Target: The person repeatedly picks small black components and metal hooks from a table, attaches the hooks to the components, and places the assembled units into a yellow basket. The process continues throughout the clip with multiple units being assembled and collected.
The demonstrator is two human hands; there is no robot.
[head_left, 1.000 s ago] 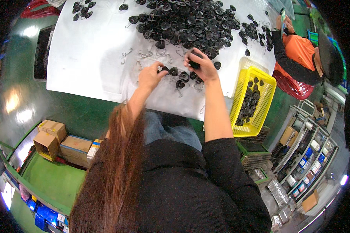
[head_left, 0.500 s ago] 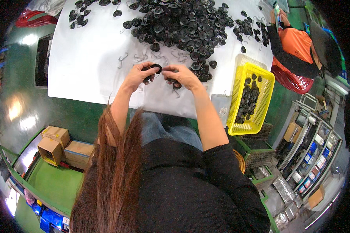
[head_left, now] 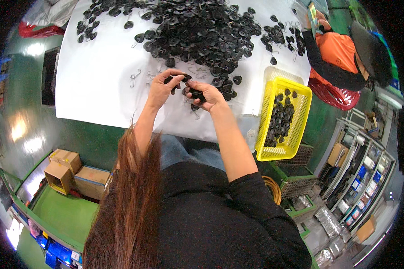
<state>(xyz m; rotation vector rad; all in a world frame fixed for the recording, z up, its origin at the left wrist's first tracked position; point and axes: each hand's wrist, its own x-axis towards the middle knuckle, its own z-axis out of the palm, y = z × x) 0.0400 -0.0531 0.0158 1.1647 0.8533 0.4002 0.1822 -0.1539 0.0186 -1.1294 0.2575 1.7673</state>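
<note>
Above the near part of the white table (head_left: 90,85), my two hands meet fingertip to fingertip. My left hand (head_left: 162,87) pinches a black rounded rubber piece (head_left: 186,78), its fingers curled. My right hand (head_left: 206,95) is closed around another dark piece (head_left: 195,94) in its palm, while its thumb and forefinger reach the piece at my left fingertips. Just beyond my hands lies a big pile of black rubber pieces (head_left: 202,33), many with thin wire hooks. Several bare wire hooks (head_left: 134,78) lie to the left of my left hand.
A yellow plastic basket (head_left: 306,121) with black pieces in it stands at the table's right edge. Beyond it sits a person in an orange and black top (head_left: 336,49), holding a phone. Cardboard boxes (head_left: 90,179) are behind me at left, a shelf rack (head_left: 361,179) at right.
My right hand has turned its palm side upward and moved closer to my left, showing the dark piece in it. The view has shifted slightly.
</note>
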